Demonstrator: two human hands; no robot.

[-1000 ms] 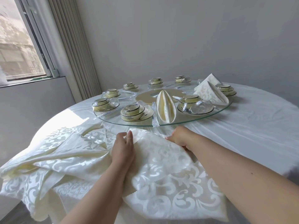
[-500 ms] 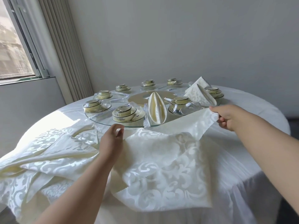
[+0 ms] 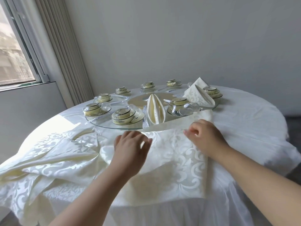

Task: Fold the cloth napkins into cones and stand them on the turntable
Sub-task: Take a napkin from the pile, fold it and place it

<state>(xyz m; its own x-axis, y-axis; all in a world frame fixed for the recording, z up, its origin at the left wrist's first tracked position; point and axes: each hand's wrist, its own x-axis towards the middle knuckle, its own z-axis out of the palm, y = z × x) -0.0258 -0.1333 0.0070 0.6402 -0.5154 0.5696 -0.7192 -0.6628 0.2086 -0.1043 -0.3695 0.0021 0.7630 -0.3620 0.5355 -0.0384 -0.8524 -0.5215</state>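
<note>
A cream damask napkin (image 3: 175,160) lies spread on the table's near side, its far corner resting against the glass turntable (image 3: 130,128). My left hand (image 3: 132,145) hovers blurred over the napkin's left part, fingers loose and holding nothing. The curled fingers of my right hand (image 3: 205,137) grip the napkin near its far edge. On the turntable stand a folded napkin (image 3: 155,110) at the near rim and a cone napkin (image 3: 197,95) at the right, with another cone tip (image 3: 199,81) behind it.
A heap of unfolded napkins (image 3: 48,154) covers the table's left front and hangs over the edge. Wrapped bowl-and-plate sets (image 3: 123,114) ring the turntable, with glasses (image 3: 189,108) beside them. A white tablecloth (image 3: 244,121) covers the round table. A window is at the left.
My right hand drew back from the far right toward the middle, and the napkin's pulled corner now lies by the turntable. My left hand shifted right, over the napkin.
</note>
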